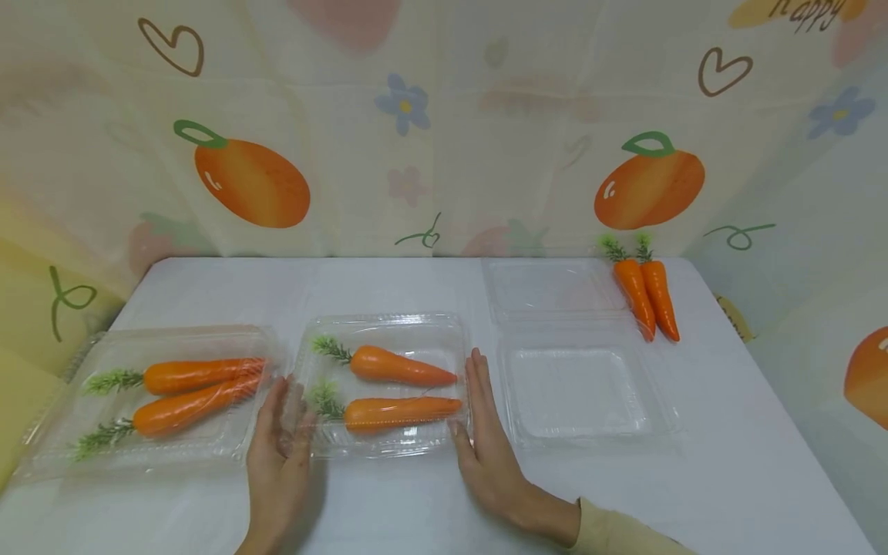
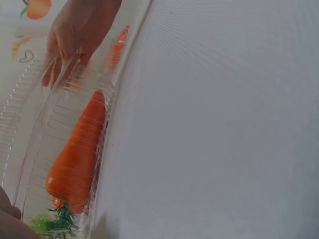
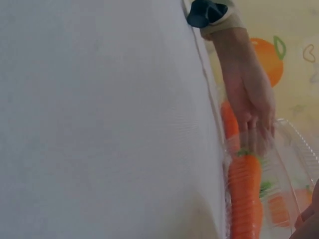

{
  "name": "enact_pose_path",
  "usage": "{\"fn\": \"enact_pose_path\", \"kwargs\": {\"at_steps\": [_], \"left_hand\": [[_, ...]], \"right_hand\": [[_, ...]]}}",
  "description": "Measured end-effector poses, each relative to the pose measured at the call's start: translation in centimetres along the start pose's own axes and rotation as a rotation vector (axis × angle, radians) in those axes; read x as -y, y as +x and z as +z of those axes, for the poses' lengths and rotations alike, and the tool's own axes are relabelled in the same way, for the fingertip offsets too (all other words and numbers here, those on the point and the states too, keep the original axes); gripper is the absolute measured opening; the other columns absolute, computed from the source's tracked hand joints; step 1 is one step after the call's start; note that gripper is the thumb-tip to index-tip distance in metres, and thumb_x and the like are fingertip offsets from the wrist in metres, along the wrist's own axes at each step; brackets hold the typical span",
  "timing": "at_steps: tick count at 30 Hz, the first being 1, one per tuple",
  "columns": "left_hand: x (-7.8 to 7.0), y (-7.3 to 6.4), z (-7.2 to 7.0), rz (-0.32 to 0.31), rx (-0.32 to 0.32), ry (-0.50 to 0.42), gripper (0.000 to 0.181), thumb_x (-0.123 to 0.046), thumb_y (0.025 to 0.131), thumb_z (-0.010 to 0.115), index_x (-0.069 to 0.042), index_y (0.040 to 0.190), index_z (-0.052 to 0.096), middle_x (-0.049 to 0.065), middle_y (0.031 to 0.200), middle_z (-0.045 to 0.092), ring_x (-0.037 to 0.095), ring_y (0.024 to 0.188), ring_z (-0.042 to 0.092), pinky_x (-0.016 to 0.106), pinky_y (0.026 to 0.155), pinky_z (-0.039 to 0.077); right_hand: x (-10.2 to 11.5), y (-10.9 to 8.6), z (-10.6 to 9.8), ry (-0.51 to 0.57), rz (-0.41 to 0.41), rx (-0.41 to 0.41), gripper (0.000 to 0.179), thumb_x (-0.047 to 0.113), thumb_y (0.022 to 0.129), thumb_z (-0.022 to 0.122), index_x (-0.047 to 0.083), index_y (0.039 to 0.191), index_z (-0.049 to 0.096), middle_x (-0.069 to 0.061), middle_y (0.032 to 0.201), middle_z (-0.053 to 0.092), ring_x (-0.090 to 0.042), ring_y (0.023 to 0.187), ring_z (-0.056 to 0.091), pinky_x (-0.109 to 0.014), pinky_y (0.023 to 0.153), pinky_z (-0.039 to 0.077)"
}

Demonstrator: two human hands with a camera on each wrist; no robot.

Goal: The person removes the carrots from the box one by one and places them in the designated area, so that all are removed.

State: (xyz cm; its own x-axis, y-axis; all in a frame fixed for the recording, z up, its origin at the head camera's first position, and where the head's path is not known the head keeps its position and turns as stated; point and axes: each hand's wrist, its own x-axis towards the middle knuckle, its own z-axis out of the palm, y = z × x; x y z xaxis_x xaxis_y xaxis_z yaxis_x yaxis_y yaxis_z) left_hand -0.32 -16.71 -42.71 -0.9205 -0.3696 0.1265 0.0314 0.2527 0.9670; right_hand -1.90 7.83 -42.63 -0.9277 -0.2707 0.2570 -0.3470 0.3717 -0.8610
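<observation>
Right hand (image 1: 489,462) and left hand (image 1: 276,462) sit nearest the head camera, one at each side of the middle clamshell box (image 1: 381,317): right fingers long and straight along its side, thumb spread; left fingers loosely extended at the opposite side, tips partly lost in the clear plastic. Neither hand looks wrapped round anything. Box rests on the white tabletop (image 1: 749,478), between the left clamshell box (image 1: 180,333) and the open clamshell box (image 1: 579,385). Main risk, as judged: uneven pressure from the two hands could skew the thin plastic or pop the lid (image 1: 416,339) up; it looks down over the contents, but can't tell if its rim is snapped all round. Sliding left could bump the left box, gap being tight; tilting would probably roll the contents. Box itself: transparent, ribbed walls, squarish, glare along the front edge. Inside, an upper carrot (image 1: 398,365) and a lower carrot (image 1: 398,411), apart, slightly converging, tips toward the right hand, glossy orange, likely artificial. Smallest: frilly upper green top (image 1: 331,348) and lower green top (image 1: 326,397), both at the left end, the lower hazier.
</observation>
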Motion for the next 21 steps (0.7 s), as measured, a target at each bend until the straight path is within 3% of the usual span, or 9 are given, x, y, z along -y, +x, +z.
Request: {"fn": "enact_pose_path", "kwargs": {"at_steps": [6, 14, 17, 21], "left_hand": [[-0.1, 0.1, -0.1, -0.038, 0.001, -0.104, 0.059, 0.011, 0.096, 0.051, 0.002, 0.15, 0.028, 0.019, 0.155, 0.033, 0.011, 0.135, 0.043, 0.011, 0.099, 0.04], [-0.4, 0.0, -0.4, -0.061, 0.024, -0.111, 0.06, 0.007, 0.097, 0.052, -0.001, 0.151, 0.028, 0.018, 0.156, 0.032, 0.002, 0.13, 0.046, 0.008, 0.097, 0.04], [-0.3, -0.2, -0.4, -0.08, 0.043, -0.077, 0.058, 0.001, 0.098, 0.054, -0.005, 0.151, 0.031, 0.016, 0.155, 0.034, 0.0, 0.13, 0.045, 0.007, 0.096, 0.04], [-0.3, -0.2, -0.6, -0.113, 0.082, 0.023, 0.06, -0.005, 0.097, 0.059, -0.01, 0.152, 0.035, 0.01, 0.154, 0.039, 0.014, 0.136, 0.042, 0.006, 0.098, 0.036]], "right_hand": [[0.6, 0.3, -0.3, -0.024, -0.022, -0.004, 0.08, -0.01, 0.093, 0.047, 0.015, 0.159, 0.007, -0.008, 0.165, -0.001, -0.019, 0.151, 0.0, -0.022, 0.118, 0.004], [1.6, 0.7, -1.1, -0.001, -0.058, -0.024, 0.069, -0.01, 0.095, 0.047, 0.019, 0.154, 0.025, 0.0, 0.165, 0.005, -0.019, 0.151, 0.002, -0.03, 0.119, 0.012], [1.9, 1.0, -1.5, 0.021, -0.069, -0.039, 0.069, -0.014, 0.092, 0.046, 0.018, 0.151, 0.031, 0.002, 0.164, 0.012, -0.018, 0.151, 0.004, -0.028, 0.119, 0.011], [2.3, 1.6, -2.0, 0.016, -0.086, -0.025, 0.064, -0.013, 0.092, 0.047, 0.015, 0.148, 0.035, 0.004, 0.162, 0.019, -0.017, 0.15, 0.008, -0.035, 0.12, 0.015]]}}
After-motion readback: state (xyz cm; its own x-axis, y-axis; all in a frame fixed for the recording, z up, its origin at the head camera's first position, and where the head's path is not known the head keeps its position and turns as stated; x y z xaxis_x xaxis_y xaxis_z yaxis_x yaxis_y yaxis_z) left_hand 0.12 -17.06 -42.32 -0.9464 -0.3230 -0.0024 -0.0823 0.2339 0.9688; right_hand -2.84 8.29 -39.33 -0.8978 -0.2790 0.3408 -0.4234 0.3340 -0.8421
